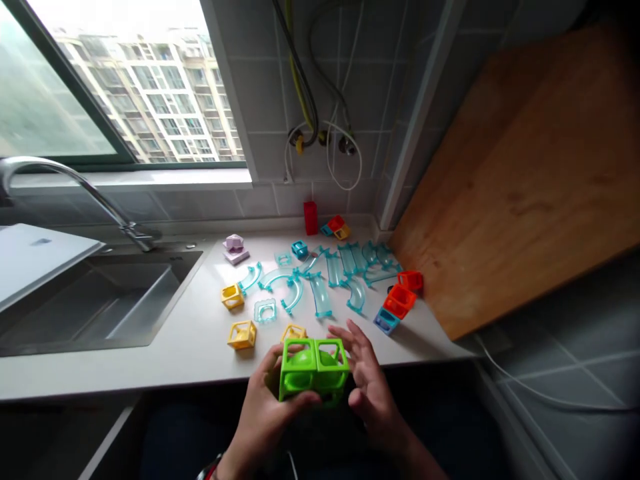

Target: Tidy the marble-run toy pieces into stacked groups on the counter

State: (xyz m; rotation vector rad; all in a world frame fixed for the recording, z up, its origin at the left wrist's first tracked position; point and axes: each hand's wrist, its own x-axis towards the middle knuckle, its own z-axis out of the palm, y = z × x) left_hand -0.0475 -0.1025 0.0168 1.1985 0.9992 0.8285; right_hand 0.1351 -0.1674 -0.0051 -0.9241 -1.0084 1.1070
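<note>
Two green marble-run cubes [315,368], set side by side, are held in front of the counter's near edge. My left hand [273,393] wraps around their left side, thumb across the front. Beside their right side is my right hand [367,380], its fingers spread; whether a fingertip touches the cubes I cannot tell. Just behind them a yellow cube [294,333] is partly hidden. Two more yellow cubes, one nearer [242,335] and one farther [233,296], sit to the left. Clear blue track pieces [320,295] are spread over the counter beyond my hands.
Red and blue cubes [400,301] stand at the right, near a leaning wooden board [540,180]. At the back are a red block [311,218] and a small coloured cluster [336,227]. Pale purple pieces [235,249] lie near the sink [170,287] and faucet [100,197].
</note>
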